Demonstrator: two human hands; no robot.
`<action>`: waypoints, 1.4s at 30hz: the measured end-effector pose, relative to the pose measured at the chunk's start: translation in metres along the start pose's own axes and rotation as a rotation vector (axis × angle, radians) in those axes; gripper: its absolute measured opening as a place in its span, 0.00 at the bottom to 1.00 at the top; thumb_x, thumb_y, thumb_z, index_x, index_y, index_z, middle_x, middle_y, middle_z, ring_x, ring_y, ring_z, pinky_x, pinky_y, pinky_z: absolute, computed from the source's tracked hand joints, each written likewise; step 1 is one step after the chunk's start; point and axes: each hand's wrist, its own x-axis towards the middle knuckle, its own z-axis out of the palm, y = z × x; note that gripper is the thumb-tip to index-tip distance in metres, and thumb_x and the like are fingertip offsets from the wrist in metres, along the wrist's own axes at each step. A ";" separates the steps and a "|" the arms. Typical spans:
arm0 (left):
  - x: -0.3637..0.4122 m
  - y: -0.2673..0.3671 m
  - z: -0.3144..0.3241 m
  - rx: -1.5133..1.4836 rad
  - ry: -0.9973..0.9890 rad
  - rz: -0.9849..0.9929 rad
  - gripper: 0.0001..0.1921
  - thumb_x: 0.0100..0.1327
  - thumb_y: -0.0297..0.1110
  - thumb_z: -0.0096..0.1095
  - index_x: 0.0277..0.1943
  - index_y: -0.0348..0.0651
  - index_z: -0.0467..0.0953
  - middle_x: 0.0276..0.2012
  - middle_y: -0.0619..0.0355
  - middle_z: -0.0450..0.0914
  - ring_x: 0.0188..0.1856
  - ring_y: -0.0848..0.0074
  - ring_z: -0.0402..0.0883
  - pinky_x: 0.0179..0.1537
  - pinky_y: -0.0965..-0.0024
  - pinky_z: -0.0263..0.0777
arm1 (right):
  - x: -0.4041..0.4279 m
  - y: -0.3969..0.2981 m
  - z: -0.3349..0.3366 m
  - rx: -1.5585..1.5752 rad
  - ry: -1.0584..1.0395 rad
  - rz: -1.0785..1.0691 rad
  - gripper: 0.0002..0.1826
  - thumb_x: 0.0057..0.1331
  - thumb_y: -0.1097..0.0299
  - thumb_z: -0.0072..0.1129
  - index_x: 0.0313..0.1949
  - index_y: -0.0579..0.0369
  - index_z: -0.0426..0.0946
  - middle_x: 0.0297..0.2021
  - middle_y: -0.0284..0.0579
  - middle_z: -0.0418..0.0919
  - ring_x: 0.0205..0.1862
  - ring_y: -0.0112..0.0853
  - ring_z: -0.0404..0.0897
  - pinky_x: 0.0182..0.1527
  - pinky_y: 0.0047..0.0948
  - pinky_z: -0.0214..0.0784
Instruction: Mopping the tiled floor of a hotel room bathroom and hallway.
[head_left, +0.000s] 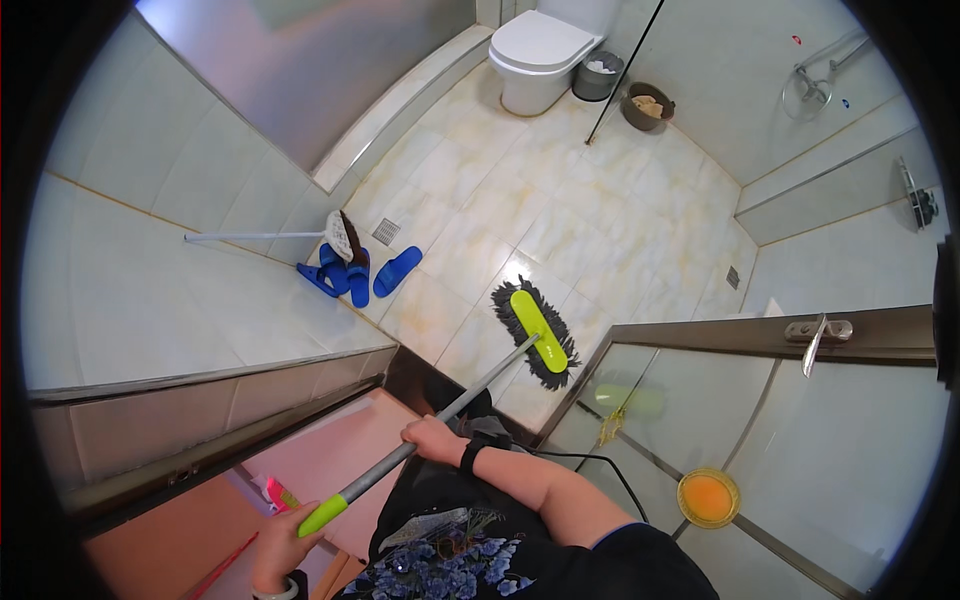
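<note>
A flat mop with a lime-green head (538, 330) and dark grey fringe lies on the tiled floor, just inside the bathroom doorway. Its grey metal pole (491, 373) slants down and left towards me. My right hand (433, 439) grips the pole partway along, a black band on its wrist. At the pole's end, my left hand (286, 546) is wrapped around the green handle grip (323, 514). To the left of the mop head, several blue slippers (397, 271) are on the floor by the wall.
A brush-like tool (341, 236) with a white handle leans by the slippers. Farther back are a white toilet (544, 52), a grey bin (598, 75) and a brown bucket (647, 106). The glass-panelled door (825, 435) stands at my right; a dark threshold (420, 379) crosses the doorway.
</note>
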 end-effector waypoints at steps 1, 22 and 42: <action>0.011 0.005 0.006 0.000 0.002 0.005 0.25 0.46 0.29 0.71 0.51 0.45 0.76 0.38 0.46 0.80 0.40 0.57 0.80 0.42 0.63 0.73 | -0.002 0.008 -0.006 -0.005 0.004 0.001 0.05 0.46 0.71 0.59 0.24 0.52 0.73 0.24 0.43 0.75 0.33 0.43 0.77 0.35 0.42 0.67; 0.208 0.068 0.178 -0.061 0.051 0.309 0.25 0.57 0.37 0.62 0.58 0.49 0.67 0.34 0.47 0.78 0.36 0.53 0.77 0.36 0.55 0.70 | -0.042 0.156 -0.081 -0.373 0.561 0.573 0.16 0.51 0.84 0.48 0.39 0.54 0.72 0.42 0.46 0.74 0.60 0.48 0.65 0.59 0.49 0.55; -0.047 -0.270 0.162 -0.214 0.006 0.038 0.26 0.59 0.35 0.61 0.60 0.43 0.65 0.46 0.40 0.77 0.48 0.49 0.76 0.47 0.59 0.70 | 0.056 -0.063 0.257 -0.414 0.157 0.146 0.06 0.49 0.77 0.53 0.28 0.52 0.72 0.28 0.42 0.72 0.44 0.39 0.72 0.57 0.52 0.54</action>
